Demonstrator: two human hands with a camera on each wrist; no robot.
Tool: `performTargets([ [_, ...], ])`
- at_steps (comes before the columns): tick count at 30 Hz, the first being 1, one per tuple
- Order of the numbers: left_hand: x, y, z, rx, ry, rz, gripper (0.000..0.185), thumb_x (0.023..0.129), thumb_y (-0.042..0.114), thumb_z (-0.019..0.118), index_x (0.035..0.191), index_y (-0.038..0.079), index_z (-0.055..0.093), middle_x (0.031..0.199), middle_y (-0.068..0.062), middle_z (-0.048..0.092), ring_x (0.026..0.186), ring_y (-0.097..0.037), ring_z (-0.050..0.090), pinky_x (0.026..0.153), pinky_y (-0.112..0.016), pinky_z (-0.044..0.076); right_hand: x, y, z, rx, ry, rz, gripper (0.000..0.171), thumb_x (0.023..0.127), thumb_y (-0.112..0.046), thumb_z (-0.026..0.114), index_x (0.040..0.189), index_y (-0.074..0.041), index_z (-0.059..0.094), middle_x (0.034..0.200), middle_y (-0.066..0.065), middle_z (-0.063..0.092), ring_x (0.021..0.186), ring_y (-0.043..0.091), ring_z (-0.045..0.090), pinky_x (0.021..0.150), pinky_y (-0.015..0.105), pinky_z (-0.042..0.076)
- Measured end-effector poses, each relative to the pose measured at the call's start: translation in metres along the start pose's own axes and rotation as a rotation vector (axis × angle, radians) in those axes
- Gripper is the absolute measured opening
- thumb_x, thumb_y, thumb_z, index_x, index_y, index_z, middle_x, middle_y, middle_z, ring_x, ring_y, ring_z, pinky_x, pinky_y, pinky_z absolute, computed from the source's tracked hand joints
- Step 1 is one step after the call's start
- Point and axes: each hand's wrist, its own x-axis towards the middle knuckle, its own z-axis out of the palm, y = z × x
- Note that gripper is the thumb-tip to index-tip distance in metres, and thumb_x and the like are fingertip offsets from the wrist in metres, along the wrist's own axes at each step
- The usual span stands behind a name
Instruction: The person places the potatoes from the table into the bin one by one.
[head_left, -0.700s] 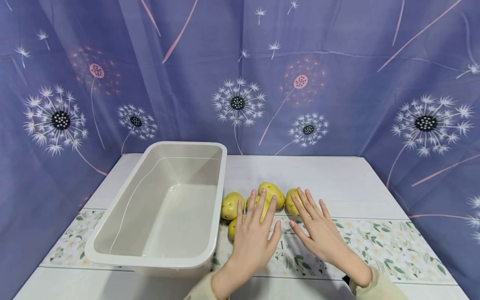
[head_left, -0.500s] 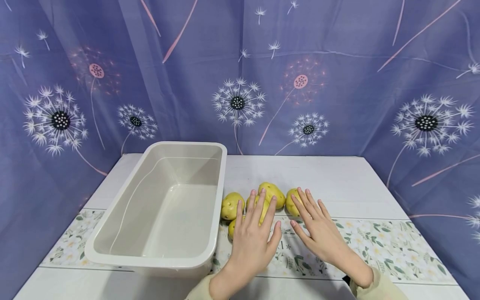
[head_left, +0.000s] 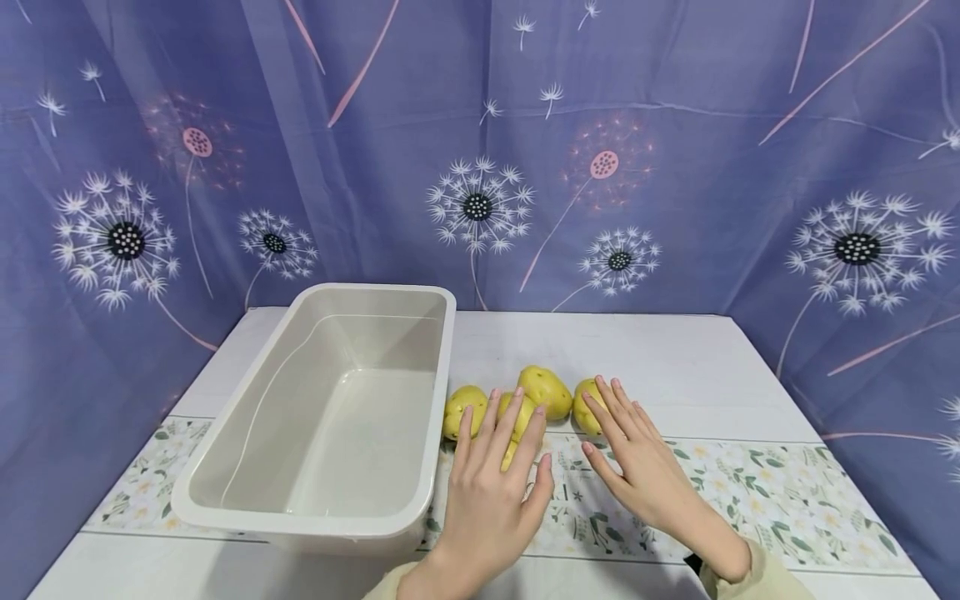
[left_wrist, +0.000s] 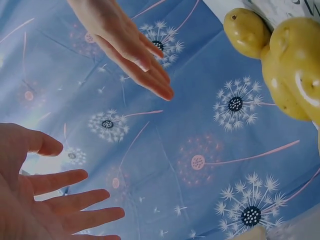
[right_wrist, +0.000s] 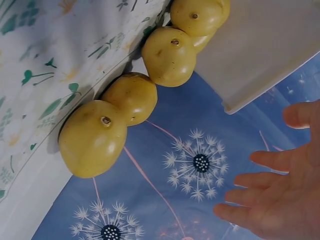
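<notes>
Several yellow potatoes lie in a loose cluster on the table, among them a back potato (head_left: 545, 392), a left potato (head_left: 463, 410) and a right potato (head_left: 587, 407). My left hand (head_left: 487, 504), fingers straight and spread, hovers above the near side of the cluster and hides part of it. Off to its right, my right hand (head_left: 647, 462) is held palm down, its fingertips overlapping the right potato in the head view. Both wrist views show air between the hands and the potatoes (right_wrist: 92, 139). Neither holds anything.
A deep, pale grey plastic tub (head_left: 442, 400) stands left of the potatoes, with nothing inside. A floral strip (head_left: 750, 492) crosses the white table (head_left: 637, 350). Behind and at both sides hangs a purple-blue dandelion curtain (head_left: 375, 167).
My left hand has drawn back slightly toward me and to the left, uncovering more of the middle potatoes. The right hand is almost still, and the potatoes and tub keep their places.
</notes>
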Motion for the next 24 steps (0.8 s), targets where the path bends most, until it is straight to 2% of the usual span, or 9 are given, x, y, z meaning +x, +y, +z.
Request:
performTargets([
  [5,-0.002,-0.003,-0.006,0.003,0.052,0.019,0.039,0.095,0.028,0.032,0.116,0.008,0.058,0.126,-0.013,0.053,0.122,-0.035,0.043,0.107,-0.049,0.023,0.001,-0.002,-0.002,0.003,0.012,-0.013,0.061,0.089,-0.029,0.052,0.142,-0.019,0.025,0.150,0.006,0.016,0.137,0.029,0.018,0.114,0.039,0.013],
  [8,-0.002,-0.005,-0.009,0.011,0.076,0.031,0.039,0.095,0.027,0.032,0.114,0.007,0.060,0.124,-0.014,0.055,0.119,-0.036,0.046,0.106,-0.050,0.025,0.002,-0.003,-0.003,0.004,0.019,-0.019,0.060,0.089,-0.028,0.053,0.142,-0.018,0.025,0.150,0.005,0.017,0.137,0.028,0.017,0.113,0.041,0.015],
  [12,-0.006,-0.005,-0.015,-0.002,0.039,0.003,0.039,0.094,0.029,0.033,0.113,0.008,0.061,0.124,-0.014,0.055,0.119,-0.035,0.046,0.098,-0.057,0.031,0.003,-0.003,-0.004,0.008,0.030,-0.026,0.060,0.089,-0.028,0.053,0.141,-0.018,0.027,0.150,0.005,0.017,0.138,0.027,0.017,0.112,0.043,0.017],
  [16,-0.011,-0.004,-0.022,-0.003,-0.006,-0.052,0.043,0.095,0.033,0.030,0.112,0.010,0.062,0.125,-0.012,0.055,0.119,-0.035,0.046,0.094,-0.059,0.032,0.004,-0.003,-0.003,0.010,0.037,-0.039,0.060,0.088,-0.026,0.054,0.141,-0.018,0.027,0.150,0.004,0.018,0.137,0.027,0.019,0.111,0.043,0.019],
  [21,-0.015,-0.006,-0.029,0.027,-0.011,-0.094,0.047,0.095,0.036,0.027,0.113,0.011,0.061,0.124,-0.011,0.056,0.117,-0.035,0.049,0.094,-0.058,0.033,0.005,-0.003,-0.002,0.017,0.025,-0.044,0.061,0.088,-0.026,0.054,0.141,-0.019,0.026,0.150,0.004,0.017,0.137,0.027,0.020,0.110,0.044,0.021],
  [24,-0.015,-0.010,-0.034,0.044,0.007,-0.094,0.044,0.094,0.035,0.030,0.113,0.010,0.062,0.122,-0.012,0.057,0.115,-0.036,0.050,0.093,-0.058,0.033,0.006,-0.004,-0.001,0.022,0.013,-0.045,0.059,0.089,-0.026,0.053,0.141,-0.019,0.027,0.150,0.004,0.017,0.137,0.027,0.019,0.111,0.044,0.019],
])
